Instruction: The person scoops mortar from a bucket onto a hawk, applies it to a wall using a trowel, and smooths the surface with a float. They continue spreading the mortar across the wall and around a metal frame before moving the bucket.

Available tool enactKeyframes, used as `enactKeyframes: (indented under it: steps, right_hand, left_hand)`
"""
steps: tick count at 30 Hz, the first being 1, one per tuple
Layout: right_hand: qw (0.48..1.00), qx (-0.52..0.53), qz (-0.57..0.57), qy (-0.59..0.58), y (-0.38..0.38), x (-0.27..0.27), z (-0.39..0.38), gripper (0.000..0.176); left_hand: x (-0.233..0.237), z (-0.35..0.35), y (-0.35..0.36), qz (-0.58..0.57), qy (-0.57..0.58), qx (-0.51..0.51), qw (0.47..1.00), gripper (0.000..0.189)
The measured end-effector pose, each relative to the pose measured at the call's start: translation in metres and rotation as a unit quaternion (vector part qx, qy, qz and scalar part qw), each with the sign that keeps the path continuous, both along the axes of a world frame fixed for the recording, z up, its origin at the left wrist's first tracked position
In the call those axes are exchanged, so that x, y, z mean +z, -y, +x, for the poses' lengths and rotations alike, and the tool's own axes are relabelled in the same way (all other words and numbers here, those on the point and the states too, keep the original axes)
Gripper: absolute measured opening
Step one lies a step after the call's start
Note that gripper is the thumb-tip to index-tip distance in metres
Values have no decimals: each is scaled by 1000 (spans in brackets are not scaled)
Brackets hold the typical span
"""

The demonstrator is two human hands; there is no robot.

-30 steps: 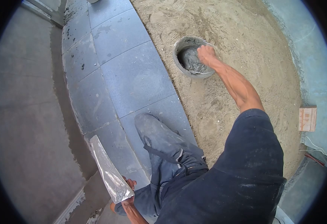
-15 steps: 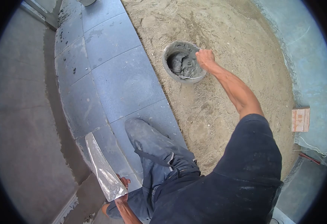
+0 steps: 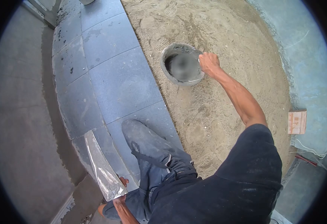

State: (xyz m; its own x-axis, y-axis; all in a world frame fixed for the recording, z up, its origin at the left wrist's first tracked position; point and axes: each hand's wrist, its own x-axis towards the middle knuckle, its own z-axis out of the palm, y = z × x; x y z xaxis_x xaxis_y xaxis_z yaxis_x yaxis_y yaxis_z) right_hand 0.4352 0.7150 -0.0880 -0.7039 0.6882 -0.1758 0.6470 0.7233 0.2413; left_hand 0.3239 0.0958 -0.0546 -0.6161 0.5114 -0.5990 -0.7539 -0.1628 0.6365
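Note:
My right hand [image 3: 209, 62] reaches out to the right rim of a round bucket [image 3: 171, 50] of wet grey mortar sunk in the sand, and it grips a thin metal tool whose blade dips into the mix. My left hand [image 3: 119, 194] is low in the view, holding a flat metal trowel [image 3: 102, 168] smeared with mortar, blade pointing up and away. My bent knee in dusty grey trousers [image 3: 148, 145] rests on the grey paving tiles [image 3: 115, 78].
A curved row of grey tiles borders a bed of loose sand [image 3: 223, 33]. A strip of wet mortar [image 3: 55, 123] runs along the tiles' left edge beside a concrete floor. A small wooden block [image 3: 297, 122] and some cables lie at the right by a blue wall.
My right hand has moved from inside the bucket to its right rim. The view has shifted slightly; the left hand keeps the trowel held as before.

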Motion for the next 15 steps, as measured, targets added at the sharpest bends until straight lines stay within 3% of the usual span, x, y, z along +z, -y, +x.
enactKeyframes:
  steps: [2,7,11,13,15]
  right_hand:
    - [1000,14,11,0,-11,-27,-10,14]
    - [998,1,-56,-17,-11,-82,-18,16]
    - [995,-32,-90,17,28,-39,-13,19]
    - [978,-147,-146,-3,38,11,-13,21]
    - [977,-156,-143,-20,37,28,-5,22]
  left_hand:
    - [-3,-1,4,31,-37,-39,998,44]
    - [9,6,19,14,-33,-18,999,43]
    - [1,12,24,2,-4,14,1000,43]
    - [10,12,22,-24,10,25,999,43]
    - [7,12,16,1,-6,3,1000,43]
